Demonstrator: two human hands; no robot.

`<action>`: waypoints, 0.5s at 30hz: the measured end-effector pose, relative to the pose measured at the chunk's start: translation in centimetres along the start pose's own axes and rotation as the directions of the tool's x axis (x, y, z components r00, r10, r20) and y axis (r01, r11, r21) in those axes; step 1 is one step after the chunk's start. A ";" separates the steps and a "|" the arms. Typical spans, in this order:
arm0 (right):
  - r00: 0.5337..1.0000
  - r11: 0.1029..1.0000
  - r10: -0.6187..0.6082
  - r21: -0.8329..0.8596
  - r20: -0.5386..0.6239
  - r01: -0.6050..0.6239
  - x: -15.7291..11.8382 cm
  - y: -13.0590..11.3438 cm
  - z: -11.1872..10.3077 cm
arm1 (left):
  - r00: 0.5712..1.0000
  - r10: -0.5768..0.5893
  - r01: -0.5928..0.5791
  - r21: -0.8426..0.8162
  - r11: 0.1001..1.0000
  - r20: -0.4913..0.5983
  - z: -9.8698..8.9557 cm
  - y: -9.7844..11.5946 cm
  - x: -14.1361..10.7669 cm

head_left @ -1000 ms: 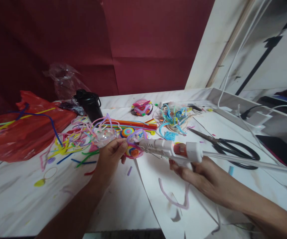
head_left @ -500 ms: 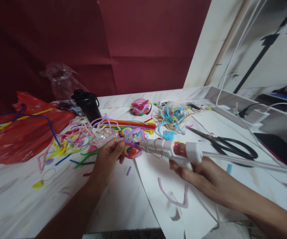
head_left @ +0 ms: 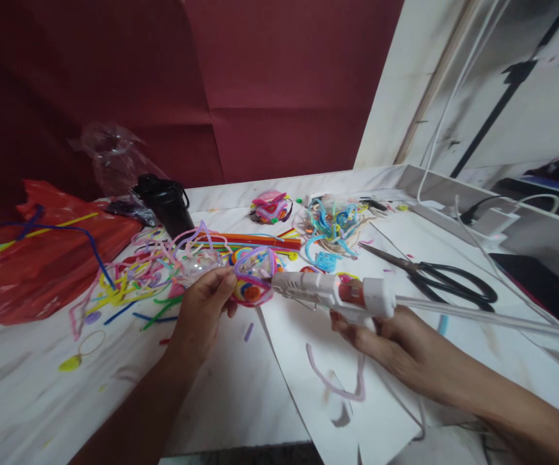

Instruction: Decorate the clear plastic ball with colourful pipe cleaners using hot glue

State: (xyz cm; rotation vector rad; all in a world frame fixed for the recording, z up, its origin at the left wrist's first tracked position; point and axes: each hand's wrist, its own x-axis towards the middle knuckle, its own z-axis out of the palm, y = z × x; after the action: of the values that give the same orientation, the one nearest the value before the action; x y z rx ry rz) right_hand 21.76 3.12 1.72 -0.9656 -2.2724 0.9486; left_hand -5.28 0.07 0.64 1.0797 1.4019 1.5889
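At mid-frame, pinches round multicoloured ornament (head_left: 253, 288) in left hand (head_left: 205, 302), seemingly steadied for white plastic glue gun (head_left: 314, 287) gripped in right hand (head_left: 396, 342).

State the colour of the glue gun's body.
White; the glue gun, held in the right hand, shows best in the head view.

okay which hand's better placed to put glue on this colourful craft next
Probably your right hand: it holds the glue gun, nozzle at or near the craft. Your left hand pinches the craft, so it seems better for steadying.
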 end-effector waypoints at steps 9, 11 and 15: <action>0.999 0.999 0.044 -0.020 -0.014 -0.044 -0.3 0.1 0.0 | 1.000 -0.023 0.023 -0.010 1.000 -0.011 -0.1 0.1 -0.1; 0.999 0.999 0.040 -0.029 -0.016 -0.041 -0.3 0.1 0.0 | 0.999 -0.032 0.032 0.002 0.999 -0.009 -0.1 0.2 -0.2; 0.999 0.999 0.035 -0.032 -0.035 -0.036 -0.4 0.0 -0.2 | 0.999 -0.047 0.047 0.016 0.999 -0.010 -0.1 0.4 -0.3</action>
State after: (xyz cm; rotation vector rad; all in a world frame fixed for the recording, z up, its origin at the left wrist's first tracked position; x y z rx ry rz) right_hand 22.15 2.84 1.79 -1.0316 -2.2558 0.9051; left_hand -5.30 -0.25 1.00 1.0425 1.4388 1.5534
